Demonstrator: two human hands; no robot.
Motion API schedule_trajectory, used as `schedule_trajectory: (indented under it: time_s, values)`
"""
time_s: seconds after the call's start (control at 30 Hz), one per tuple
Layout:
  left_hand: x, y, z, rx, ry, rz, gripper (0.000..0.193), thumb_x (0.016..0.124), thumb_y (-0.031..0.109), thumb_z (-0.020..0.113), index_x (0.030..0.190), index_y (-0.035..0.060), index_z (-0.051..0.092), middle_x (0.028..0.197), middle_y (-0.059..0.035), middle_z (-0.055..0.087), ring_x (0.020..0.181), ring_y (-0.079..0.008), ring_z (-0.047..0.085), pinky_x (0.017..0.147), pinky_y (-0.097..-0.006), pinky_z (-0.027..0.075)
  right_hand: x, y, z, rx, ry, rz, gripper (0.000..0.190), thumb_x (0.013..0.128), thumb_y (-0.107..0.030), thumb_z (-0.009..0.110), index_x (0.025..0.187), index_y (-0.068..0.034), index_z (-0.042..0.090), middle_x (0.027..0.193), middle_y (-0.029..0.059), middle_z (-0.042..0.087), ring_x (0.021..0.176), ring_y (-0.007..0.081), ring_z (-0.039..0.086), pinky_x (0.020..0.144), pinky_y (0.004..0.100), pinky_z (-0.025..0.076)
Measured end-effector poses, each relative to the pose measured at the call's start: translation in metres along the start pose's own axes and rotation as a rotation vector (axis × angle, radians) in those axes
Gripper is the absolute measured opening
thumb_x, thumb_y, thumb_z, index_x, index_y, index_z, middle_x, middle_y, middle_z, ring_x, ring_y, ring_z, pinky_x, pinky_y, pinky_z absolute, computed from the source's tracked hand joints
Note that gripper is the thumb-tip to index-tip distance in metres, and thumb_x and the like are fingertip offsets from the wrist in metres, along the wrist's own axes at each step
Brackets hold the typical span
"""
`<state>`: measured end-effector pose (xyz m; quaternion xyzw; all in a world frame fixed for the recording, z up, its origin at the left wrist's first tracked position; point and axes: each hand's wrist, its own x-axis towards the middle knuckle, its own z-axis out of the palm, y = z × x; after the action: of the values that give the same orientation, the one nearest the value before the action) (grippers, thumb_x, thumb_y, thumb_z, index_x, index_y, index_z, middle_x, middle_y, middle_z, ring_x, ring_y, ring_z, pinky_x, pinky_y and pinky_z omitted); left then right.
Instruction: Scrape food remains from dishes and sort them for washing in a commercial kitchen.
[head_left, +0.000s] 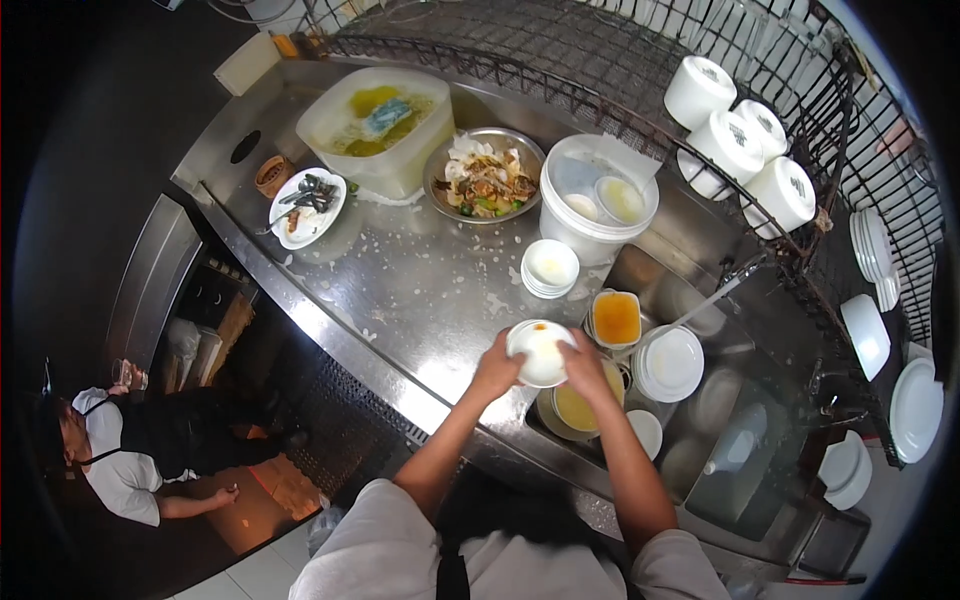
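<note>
Both my hands hold a small white dish (541, 356) with an orange-brown smear inside; my left hand (495, 367) grips its left side and my right hand (589, 365) its right side. Below the dish, partly hidden, is a round container of yellowish liquid (583, 406). A stack of small white bowls (550, 268) stands just beyond on the steel counter. To the right are a square container of orange liquid (616, 318) and a stack of white plates (670, 363). Behind the bowls stands a white bucket (585, 229) with dishes in it.
A plastic tub of soapy water with a sponge (386, 116), a steel bowl of food scraps (486, 176) and an oval plate of cutlery (309, 206) stand across the counter. A wire rack holds upturned white cups (726, 144). A water-filled sink (739, 457) lies right. A person (112, 457) stands far left.
</note>
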<state>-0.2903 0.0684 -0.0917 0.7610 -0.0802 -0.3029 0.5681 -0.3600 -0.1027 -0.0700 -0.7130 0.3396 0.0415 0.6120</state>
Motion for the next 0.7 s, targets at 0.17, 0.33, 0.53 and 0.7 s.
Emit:
schedule_trajectory:
  time_s: [0.17,0.33,0.53,0.7]
  values:
    - [0.045,-0.030,-0.077,0.336,0.175,0.308,0.054,0.085,0.013,0.058,0.137,0.0007,0.044,0.113,-0.0264,0.063,0.092,-0.0371,0.069,0.055,-0.0391,0.063,0.012,-0.035,0.058,0.060,-0.242,0.018,0.046,0.097,-0.038,0.056,0.127,-0.003,0.052,0.109,0.0138,0.063,0.075,0.0202,0.068,0.055,0.0321,0.055]
    - [0.119,0.010,-0.105,-0.041,0.027,-0.156,0.053,0.084,0.016,0.055,0.134,-0.0004,0.047,0.111,-0.0238,0.064,0.075,-0.0335,0.071,0.048,-0.0401,0.061,0.008,-0.002,0.043,0.225,-0.180,-0.013,0.042,0.098,-0.032,0.056,0.131,-0.005,0.052,0.118,0.0108,0.061,0.080,0.0186,0.069,0.059,0.0282,0.053]
    - [0.161,0.037,-0.125,-0.112,-0.040,-0.157,0.062,0.092,0.046,0.054,0.129,-0.0021,0.049,0.092,-0.0213,0.068,0.058,-0.0292,0.068,0.045,-0.0369,0.055,-0.052,0.092,-0.031,-0.015,0.073,0.000,0.029,0.098,-0.026,0.056,0.112,-0.001,0.063,0.098,0.0070,0.067,0.076,0.0163,0.069,0.058,0.0268,0.054]
    - [0.189,-0.029,-0.270,-0.704,0.637,-0.041,0.048,0.089,0.054,0.061,0.085,0.0062,0.055,0.061,-0.0069,0.057,0.049,-0.0194,0.057,0.043,-0.0308,0.046,-0.138,0.163,-0.090,-0.080,0.188,-0.023,0.026,0.098,-0.024,0.056,0.107,0.000,0.064,0.094,0.0085,0.067,0.070,0.0177,0.068,0.054,0.0289,0.054]
